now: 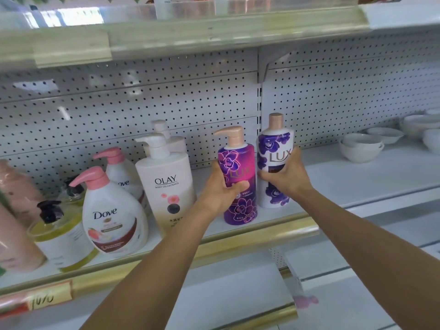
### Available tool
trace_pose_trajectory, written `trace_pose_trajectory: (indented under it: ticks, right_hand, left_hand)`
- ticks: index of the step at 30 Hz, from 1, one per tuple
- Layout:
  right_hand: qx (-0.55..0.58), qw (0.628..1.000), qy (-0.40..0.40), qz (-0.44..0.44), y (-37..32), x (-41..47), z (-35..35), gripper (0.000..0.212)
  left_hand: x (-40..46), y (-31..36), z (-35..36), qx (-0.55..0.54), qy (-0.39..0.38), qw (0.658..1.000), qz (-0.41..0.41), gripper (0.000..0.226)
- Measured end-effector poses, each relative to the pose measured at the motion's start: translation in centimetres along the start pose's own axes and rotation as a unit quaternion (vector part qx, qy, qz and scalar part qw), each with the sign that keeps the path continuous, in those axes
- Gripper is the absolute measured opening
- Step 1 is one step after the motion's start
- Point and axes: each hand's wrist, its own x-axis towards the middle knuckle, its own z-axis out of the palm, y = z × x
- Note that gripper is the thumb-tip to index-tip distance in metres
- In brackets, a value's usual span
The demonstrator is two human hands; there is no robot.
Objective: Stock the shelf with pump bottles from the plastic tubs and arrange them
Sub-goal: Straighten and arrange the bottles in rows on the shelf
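A purple Lux pump bottle (239, 163) stands on the white shelf (333, 177) near its front edge, and my left hand (220, 189) grips its middle from the left. Right beside it stands a white Lux bottle (273, 144) with purple flowers and a rose-gold cap. My right hand (285, 177) grips that bottle's middle from the right. Both bottles are upright and nearly touching. Left of them stand a white Olay pump bottle (167, 186) with a second one behind it, and two Dove pump bottles (112, 217) with pink pumps.
A yellow bottle (60, 234) with a black pump and pink bottles (16, 234) fill the shelf's left end. White bowls (362, 148) are stacked at the right. A perforated back panel (142, 110) rises behind, another shelf (181, 36) hangs overhead, and a gold price rail (238, 244) runs along the front.
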Motion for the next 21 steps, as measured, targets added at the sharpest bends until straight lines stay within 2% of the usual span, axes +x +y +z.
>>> trace_pose_trajectory:
  ticks: [4, 9, 12, 17, 21]
  right_hand:
    - [0.01, 1.0, -0.006, -0.009, 0.5, -1.5, -1.3, 0.08]
    - [0.035, 0.999, -0.031, -0.002, 1.7, -1.9, -1.2, 0.09]
    - [0.054, 0.998, -0.038, 0.023, 2.9, -2.5, -0.2, 0.095]
    - [0.06, 0.997, -0.036, 0.032, 3.1, -2.5, 0.4, 0.097]
    - [0.038, 0.998, -0.034, 0.027, 3.5, -3.0, 0.5, 0.096]
  left_hand:
    - [-0.5, -1.1, 1.1, -0.005, 0.049, 0.999, 0.019, 0.073]
    - [-1.4, -4.0, 5.1, -0.006, 0.152, 0.988, 0.0, 0.103]
    - [-1.2, -5.0, 6.6, 0.01, 0.201, 0.98, -0.013, 0.109]
    - [-1.1, -5.7, 6.5, 0.042, 0.195, 0.98, -0.016, 0.096]
    - [-1.1, -6.1, 5.1, 0.043, 0.178, 0.983, -0.011, 0.094]
